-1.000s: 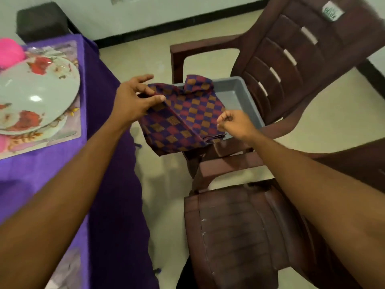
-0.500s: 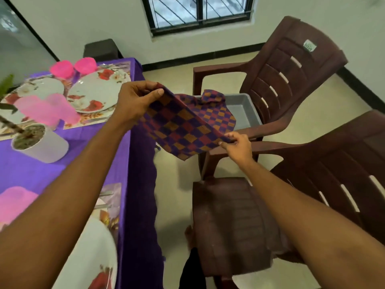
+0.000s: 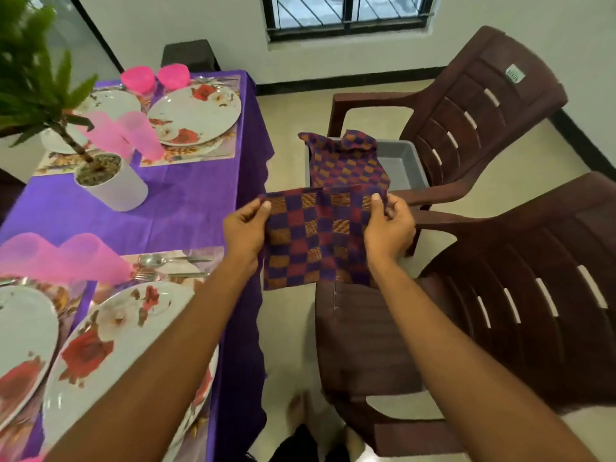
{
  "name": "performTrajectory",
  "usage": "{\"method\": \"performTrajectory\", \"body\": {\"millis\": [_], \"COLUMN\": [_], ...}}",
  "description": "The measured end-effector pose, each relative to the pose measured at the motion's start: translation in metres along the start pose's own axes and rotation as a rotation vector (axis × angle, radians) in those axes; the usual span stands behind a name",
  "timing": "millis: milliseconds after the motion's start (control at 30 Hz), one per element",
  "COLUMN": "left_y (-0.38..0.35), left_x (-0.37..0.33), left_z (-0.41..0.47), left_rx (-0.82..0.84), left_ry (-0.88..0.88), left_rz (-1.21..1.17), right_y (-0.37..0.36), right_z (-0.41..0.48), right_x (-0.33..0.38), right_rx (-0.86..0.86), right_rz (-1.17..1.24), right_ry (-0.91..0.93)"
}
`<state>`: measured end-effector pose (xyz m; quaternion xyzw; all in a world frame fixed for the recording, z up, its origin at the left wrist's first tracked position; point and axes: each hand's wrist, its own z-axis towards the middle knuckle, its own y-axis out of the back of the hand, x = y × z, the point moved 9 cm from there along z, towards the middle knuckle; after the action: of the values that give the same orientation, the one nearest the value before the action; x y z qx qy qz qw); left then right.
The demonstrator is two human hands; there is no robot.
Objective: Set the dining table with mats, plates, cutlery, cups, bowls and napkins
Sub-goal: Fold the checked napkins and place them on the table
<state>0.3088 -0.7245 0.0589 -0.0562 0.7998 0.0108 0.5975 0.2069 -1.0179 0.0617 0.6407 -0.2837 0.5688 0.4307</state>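
Both hands pinch one checkered napkin (image 3: 320, 238) by its top corners, the left hand (image 3: 245, 230) on one side and the right hand (image 3: 388, 228) on the other, so it hangs spread in the air between the table (image 3: 186, 198) and the near chair (image 3: 500, 311). More napkins (image 3: 346, 161) lie in the grey tub (image 3: 405, 161) on the far chair. If one pinch loosens, I think the cloth may slip to the floor, or it may brush the pink cups (image 3: 83, 258) when carried over the plates (image 3: 113, 345).

We see a checked cloth napkin (image 3: 316, 241) in purple, red and orange, spread flat and hanging in the air beside the counter edge, pinched at its two upper corners. More checked napkins (image 3: 346, 161) lie crumpled in a grey plastic tray (image 3: 405, 158) behind it.
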Motion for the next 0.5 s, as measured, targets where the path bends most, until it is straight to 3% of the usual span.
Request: {"method": "performTrajectory", "body": {"millis": [167,300,500], "left_y": [-0.022,-0.022,-0.011], "left_x": [0.042,0.057,0.046], "left_z": [-0.041,-0.051,-0.051], "left_rx": [0.106,0.179,0.158], "left_ry": [0.037,0.038,-0.006], "left_rz": [0.079,0.209,0.159], "right_y": [-0.036,-0.051,-0.062], "right_z": [-0.076,-0.111,-0.126], "right_x": [0.01,0.005,0.009], "right_rx": [0.248,0.298,0.366], "right_rz": [-0.002,-0.004,0.03], "right_ry": [0.217,0.194,0.224]}}
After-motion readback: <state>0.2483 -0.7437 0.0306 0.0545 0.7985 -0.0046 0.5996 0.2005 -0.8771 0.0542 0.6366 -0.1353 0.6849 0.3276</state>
